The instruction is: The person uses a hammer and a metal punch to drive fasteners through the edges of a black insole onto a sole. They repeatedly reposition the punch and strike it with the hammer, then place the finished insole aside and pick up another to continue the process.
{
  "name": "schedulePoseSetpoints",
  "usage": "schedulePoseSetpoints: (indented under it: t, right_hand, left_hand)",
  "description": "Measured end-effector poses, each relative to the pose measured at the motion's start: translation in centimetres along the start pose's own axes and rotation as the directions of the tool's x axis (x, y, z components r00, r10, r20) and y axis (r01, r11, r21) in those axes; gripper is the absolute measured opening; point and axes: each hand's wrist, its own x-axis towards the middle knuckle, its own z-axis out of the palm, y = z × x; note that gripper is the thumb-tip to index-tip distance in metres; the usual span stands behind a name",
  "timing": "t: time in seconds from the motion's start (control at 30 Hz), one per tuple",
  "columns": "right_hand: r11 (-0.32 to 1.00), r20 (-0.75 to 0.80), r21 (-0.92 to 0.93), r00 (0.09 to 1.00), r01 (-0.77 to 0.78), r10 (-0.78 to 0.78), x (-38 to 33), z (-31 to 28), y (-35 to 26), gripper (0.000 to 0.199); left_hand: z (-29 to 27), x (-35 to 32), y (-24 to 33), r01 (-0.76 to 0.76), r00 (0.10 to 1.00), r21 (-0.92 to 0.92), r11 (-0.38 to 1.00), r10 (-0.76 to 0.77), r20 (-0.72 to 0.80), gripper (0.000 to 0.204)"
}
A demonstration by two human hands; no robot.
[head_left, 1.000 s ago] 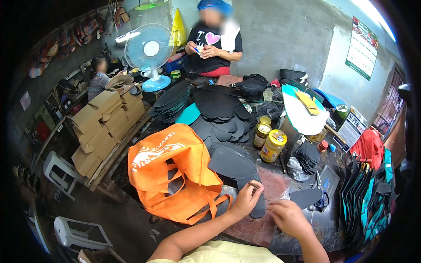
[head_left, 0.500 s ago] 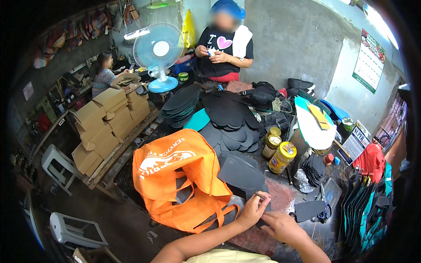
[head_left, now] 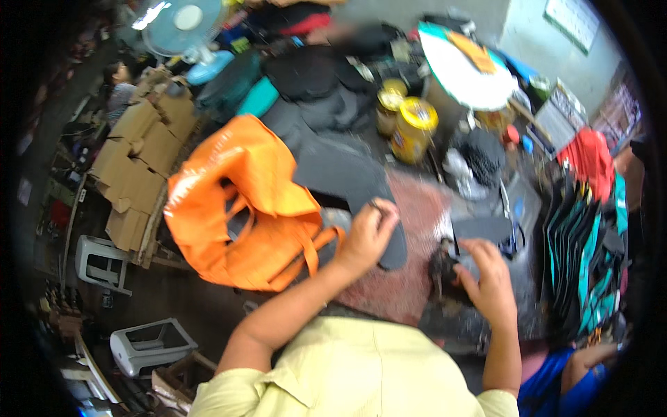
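My left hand [head_left: 370, 236] is closed in a pinch on a thin dark pen-like stick, which blur keeps from showing clearly. It rests at the edge of a black sole-shaped piece [head_left: 394, 243] lying on a reddish board [head_left: 417, 201]. My right hand [head_left: 492, 281] is off to the right, fingers apart and holding nothing visible. Its fingertips are close to another dark sole-shaped piece [head_left: 484, 228] and a small dark object [head_left: 443, 270] of unclear kind. An orange cloth bag [head_left: 243, 201] slumps open left of my left hand.
Stacked black sole pieces [head_left: 313, 94] lie at the back, beside yellow-lidded jars [head_left: 415, 128]. Blue-handled scissors [head_left: 515, 243] and a clear plastic bag [head_left: 462, 174] are on the right. Black and teal pieces [head_left: 573, 243] stand at the right edge, near another person's arm [head_left: 587, 365].
My right hand has left the sole piece beside my left hand and moved right, its fingers spreading. My left hand keeps its pinch. The whole view has tilted down and shifted.
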Motion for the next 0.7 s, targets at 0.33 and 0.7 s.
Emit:
schedulePoseSetpoints:
  t: [0.33, 0.7]
  right_hand:
    - [0.97, 0.168, -0.132, 0.96, -0.204, 0.225, -4.4, 1.4, 3.4, 0.055]
    - [0.916, 0.088, 0.246, 0.948, -0.317, 0.304, -3.6, 0.6, 2.1, 0.047]
  left_hand:
    - [0.0, 0.7, 0.8, 0.104, 0.993, -0.032, 0.994, -0.102, 0.06, 0.009]
    - [-2.8, 2.6, 3.0, 0.445, 0.803, -0.186, 0.876, -0.298, 0.517, 0.016]
